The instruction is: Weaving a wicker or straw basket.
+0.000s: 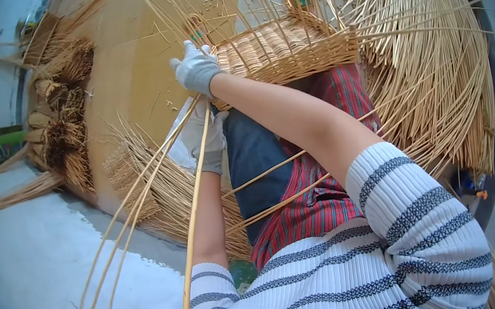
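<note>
Wicker basket lies over the lap's far edge, long axis running left to right, its left end nearest the gloved right hand, the left hand just below, both grips too hidden to tell.

Bright, diffuse light; dark, warped edges

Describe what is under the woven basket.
At the near edge of the basket, dark blue trousers and red striped cloth show; whatever lies beneath its base is covered.
</note>
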The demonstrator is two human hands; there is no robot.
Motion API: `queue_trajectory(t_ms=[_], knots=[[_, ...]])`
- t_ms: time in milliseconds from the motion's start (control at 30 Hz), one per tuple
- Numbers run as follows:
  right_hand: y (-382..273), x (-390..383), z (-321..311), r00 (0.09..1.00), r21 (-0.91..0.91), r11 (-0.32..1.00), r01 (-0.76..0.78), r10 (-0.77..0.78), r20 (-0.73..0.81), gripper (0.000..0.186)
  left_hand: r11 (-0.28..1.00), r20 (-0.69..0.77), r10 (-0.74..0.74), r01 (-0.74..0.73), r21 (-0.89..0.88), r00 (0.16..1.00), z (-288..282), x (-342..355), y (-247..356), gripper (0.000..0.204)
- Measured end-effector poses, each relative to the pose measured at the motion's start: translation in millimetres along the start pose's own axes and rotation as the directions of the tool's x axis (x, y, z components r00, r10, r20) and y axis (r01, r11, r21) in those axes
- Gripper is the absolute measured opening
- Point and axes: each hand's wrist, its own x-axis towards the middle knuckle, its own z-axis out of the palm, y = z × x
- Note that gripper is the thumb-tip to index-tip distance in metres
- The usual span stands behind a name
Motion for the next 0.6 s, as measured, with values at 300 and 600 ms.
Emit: queue_trajectory(t_ms=[300, 600], knots=[[22.8, 17.7, 25.7, 0.991, 0.039, 0.999, -0.006, 0.011, -0.13, 0.056, 0.978, 0.03, 0.015, -0.008, -0.207, 0.999, 6.2, -7.8, -9.6, 0.068], [-4.5, -4.8, -18.9, 0.689, 0.269, 0.641, 0.719, -0.71, -0.147, 0.024, 0.916, 0.074, -0.078, 0.101, -0.388, 0.994, 17.9, -13.4, -30.1, 0.067]])
